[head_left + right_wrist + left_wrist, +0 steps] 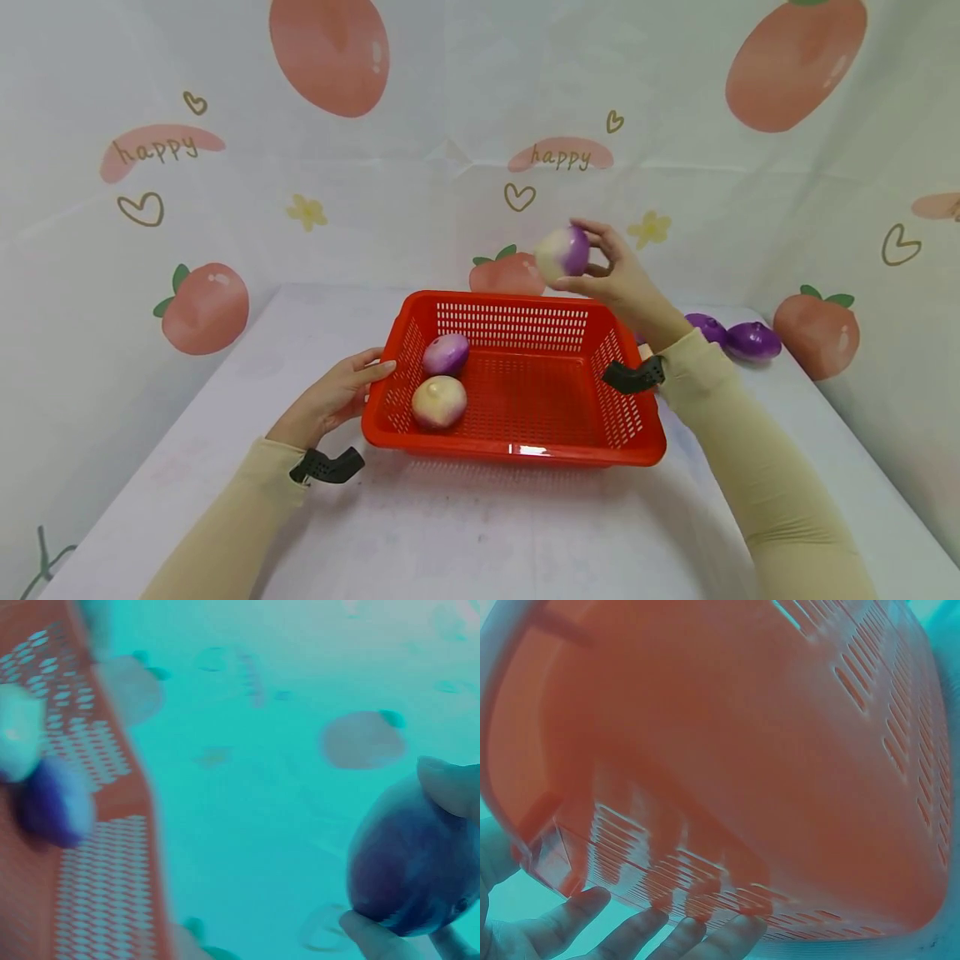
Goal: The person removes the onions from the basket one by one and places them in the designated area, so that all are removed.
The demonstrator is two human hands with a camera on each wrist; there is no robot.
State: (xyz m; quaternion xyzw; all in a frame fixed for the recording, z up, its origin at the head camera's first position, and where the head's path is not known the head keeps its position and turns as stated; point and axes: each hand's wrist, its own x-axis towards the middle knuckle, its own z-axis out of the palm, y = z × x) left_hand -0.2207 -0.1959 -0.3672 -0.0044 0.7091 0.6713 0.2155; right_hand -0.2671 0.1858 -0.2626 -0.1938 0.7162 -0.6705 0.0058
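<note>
i hold the turnip point(563, 252) in my right hand point(615, 279) by the fingertips, above the far right corner of the basket point(525, 454). left hand point(337, 398) lies flat against the near left wall, fingers straight. best practice - keep the basket braced, lower the turnip beside the two inside point(442, 379) - no drop.
</note>
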